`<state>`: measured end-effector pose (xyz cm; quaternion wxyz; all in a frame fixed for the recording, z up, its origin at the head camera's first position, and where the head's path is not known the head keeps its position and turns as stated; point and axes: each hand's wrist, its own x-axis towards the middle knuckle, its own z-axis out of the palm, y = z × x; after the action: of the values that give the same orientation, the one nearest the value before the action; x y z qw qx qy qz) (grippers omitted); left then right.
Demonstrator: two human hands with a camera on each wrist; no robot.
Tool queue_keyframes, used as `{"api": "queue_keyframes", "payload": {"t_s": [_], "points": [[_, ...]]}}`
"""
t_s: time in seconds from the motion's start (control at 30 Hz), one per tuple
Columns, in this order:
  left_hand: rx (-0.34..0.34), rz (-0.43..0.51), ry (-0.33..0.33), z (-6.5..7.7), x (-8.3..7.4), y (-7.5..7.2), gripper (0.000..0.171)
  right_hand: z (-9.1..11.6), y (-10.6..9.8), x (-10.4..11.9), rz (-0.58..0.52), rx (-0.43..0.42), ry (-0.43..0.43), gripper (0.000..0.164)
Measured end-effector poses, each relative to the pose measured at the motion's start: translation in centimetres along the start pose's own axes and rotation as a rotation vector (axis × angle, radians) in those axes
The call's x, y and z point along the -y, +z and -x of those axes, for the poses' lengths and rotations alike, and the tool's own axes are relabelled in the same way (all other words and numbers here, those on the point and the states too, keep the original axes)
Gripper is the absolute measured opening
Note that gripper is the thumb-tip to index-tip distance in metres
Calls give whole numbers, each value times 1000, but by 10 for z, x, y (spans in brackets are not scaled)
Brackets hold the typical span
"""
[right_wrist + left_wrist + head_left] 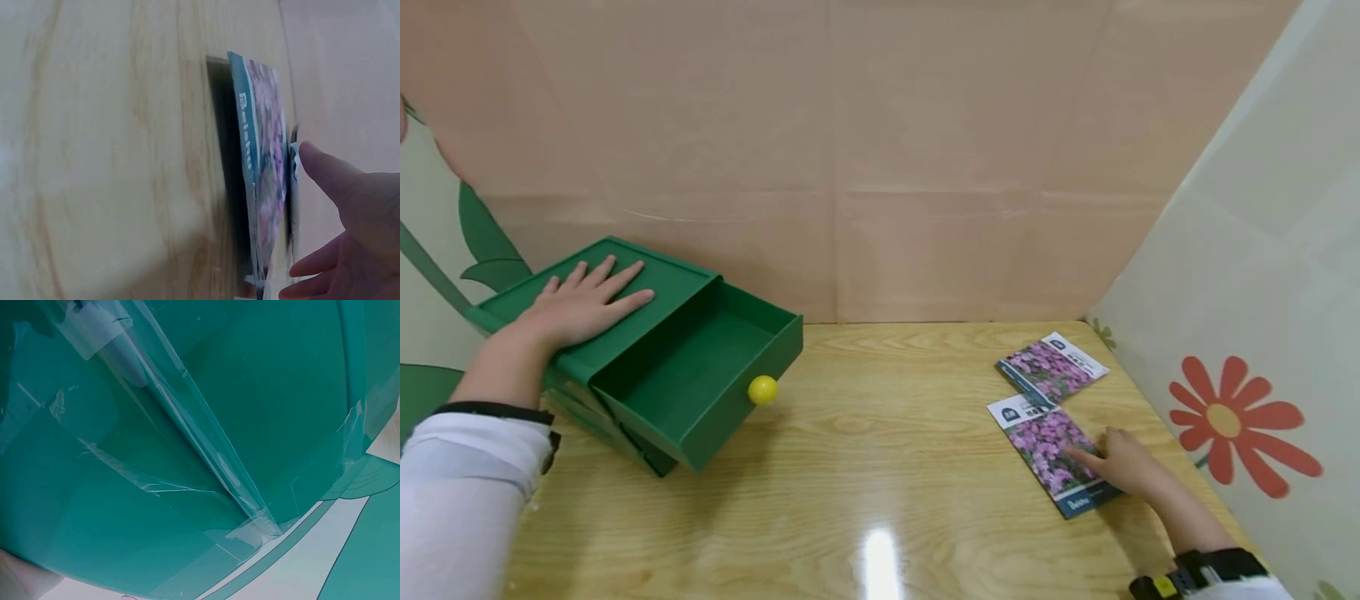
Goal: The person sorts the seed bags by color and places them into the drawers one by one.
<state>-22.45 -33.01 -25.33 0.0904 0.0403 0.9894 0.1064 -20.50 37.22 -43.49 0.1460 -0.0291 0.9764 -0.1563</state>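
Left hand is laid flat on top of green box, fingers spread. Drawer is pulled out toward the right; yellow knob is fixed on its front. Front packet and back packet are set corner to corner on table. Right hand is held at front packet's right side, thumb and fingers parted; contact can't be told.
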Motion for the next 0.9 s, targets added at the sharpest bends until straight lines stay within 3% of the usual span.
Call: {"api": "queue_keyframes", "payload": {"t_s": [0.2,0.43,0.6,0.7,0.9], "points": [[3,5,-4,1,-1,-1,84,-6,8,6,95,7,12,95],[7,0,-6,2,-1,-3,84,-8,14,16,131,-77,-18,87],[5,-1,-5,2,0,-2,84,-8,16,20,59,-131,-27,66],[4,-1,-3,1,1,-1,84,-5,18,21,-20,-147,-19,62],[3,1,-5,-1,2,0,84,2,10,22,-156,-77,31,85]]}}
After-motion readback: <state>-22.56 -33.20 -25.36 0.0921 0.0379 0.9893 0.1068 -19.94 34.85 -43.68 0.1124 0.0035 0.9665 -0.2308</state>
